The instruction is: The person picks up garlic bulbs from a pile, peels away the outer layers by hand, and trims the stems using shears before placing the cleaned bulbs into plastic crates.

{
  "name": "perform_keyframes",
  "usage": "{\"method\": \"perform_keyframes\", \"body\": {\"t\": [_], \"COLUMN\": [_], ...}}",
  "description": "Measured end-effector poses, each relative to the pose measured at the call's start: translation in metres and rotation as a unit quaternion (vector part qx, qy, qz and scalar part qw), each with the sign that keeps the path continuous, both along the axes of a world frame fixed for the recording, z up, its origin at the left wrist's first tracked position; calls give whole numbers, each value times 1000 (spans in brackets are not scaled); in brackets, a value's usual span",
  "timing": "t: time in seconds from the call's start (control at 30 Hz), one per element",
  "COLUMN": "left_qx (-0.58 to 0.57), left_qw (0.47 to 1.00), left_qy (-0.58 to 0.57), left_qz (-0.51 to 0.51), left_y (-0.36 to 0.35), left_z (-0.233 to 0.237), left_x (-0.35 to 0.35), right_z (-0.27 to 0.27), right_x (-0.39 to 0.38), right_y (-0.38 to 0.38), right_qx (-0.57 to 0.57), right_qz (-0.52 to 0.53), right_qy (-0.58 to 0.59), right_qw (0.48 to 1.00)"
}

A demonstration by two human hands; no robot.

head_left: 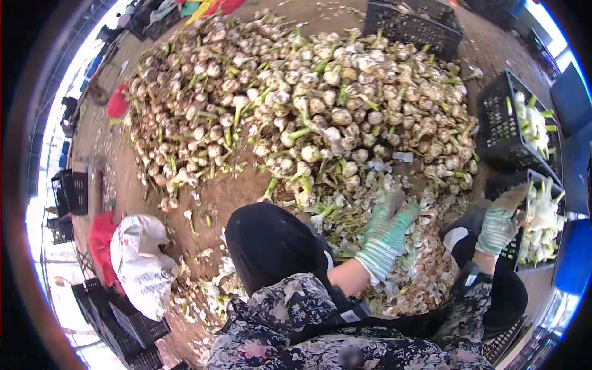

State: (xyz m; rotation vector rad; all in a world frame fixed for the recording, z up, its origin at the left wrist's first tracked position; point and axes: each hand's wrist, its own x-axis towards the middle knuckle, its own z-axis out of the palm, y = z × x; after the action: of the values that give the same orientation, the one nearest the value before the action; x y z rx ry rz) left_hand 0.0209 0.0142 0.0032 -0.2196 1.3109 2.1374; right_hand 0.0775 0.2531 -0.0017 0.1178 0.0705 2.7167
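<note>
My left hand (388,235), in a green-and-white striped knit glove, is over loose garlic skins and leaf scraps (425,259) between my knees. Its fingers reach forward, somewhat blurred, thumb apart, and I see nothing held in them. At the right, my right hand (498,229) wears a similar glove. Its fingers and thumb are spread at the near edge of a black crate holding trimmed white garlic bulbs (541,213). No bulb shows clearly within its grasp. In front spreads a large heap of untrimmed garlic (320,111) with green stems and dirty roots.
Another black crate (493,123) with trimmed garlic stands farther right. An empty-looking black crate (413,31) sits behind the heap. At left are a white sack (140,259), a red bag (103,246) and stacked black crates (117,320). Blue containers (573,246) line the right edge.
</note>
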Motion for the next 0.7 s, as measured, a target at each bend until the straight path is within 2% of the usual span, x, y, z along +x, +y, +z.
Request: {"method": "perform_keyframes", "body": {"t": [0.03,0.07,0.13,0.17,0.2,0.23,0.27,0.3,0.33,0.37,0.43,0.47,0.5,0.53,0.57,0.6,0.63,0.7], "left_qx": [10,21,2,-17,-82,-42,-42,-43,-71,-69,-107,-78,-71,-54,-35,-53,0,71], "left_qw": [999,996,999,998,992,993,992,989,982,981,976,973,974,968,961,955,947,971], "left_qy": [-40,-78,-49,-22,55,-9,15,39,36,38,41,-3,1,-33,-68,-100,-238,-189], "left_qz": [-12,-27,19,58,77,109,122,135,173,178,183,215,215,242,266,275,216,124], "left_y": [-2,-4,-9,-12,-18,-23,-30,-35,-37,-42,-57,-63,-73,-81,-86,-88,-95,-97], "left_z": [-4,-7,0,2,0,12,7,2,7,4,-1,2,2,1,1,2,6,-1], "left_x": [0,-2,-8,-11,-16,-24,-29,-32,-33,-36,-43,-47,-55,-59,-63,-68,-71,-72], "right_z": [-5,-26,-113,-68,-51,-102,-170,-213,-203,-192,-177,-175,-171,-169,-110,-76,-49,8], "right_x": [-15,-31,-59,-95,-116,-135,-159,-181,-195,-209,-230,-236,-228,-216,-203,-190,-179,-155], "right_y": [-4,-9,-23,-85,-130,-155,-179,-198,-213,-227,-246,-243,-231,-214,-192,-180,-170,-152], "right_qx": [4,178,244,428,565,565,538,503,504,615,777,600,453,402,550,515,540,618], "right_qz": [13,86,167,256,265,234,230,223,225,218,183,240,233,189,236,252,222,280], "right_qy": [-3,-78,-197,-343,-317,-251,-141,-29,-25,-129,-323,-395,-354,-290,-282,-255,-236,-160], "right_qw": [1000,977,935,796,714,750,798,835,833,746,508,653,785,847,750,779,776,717]}}
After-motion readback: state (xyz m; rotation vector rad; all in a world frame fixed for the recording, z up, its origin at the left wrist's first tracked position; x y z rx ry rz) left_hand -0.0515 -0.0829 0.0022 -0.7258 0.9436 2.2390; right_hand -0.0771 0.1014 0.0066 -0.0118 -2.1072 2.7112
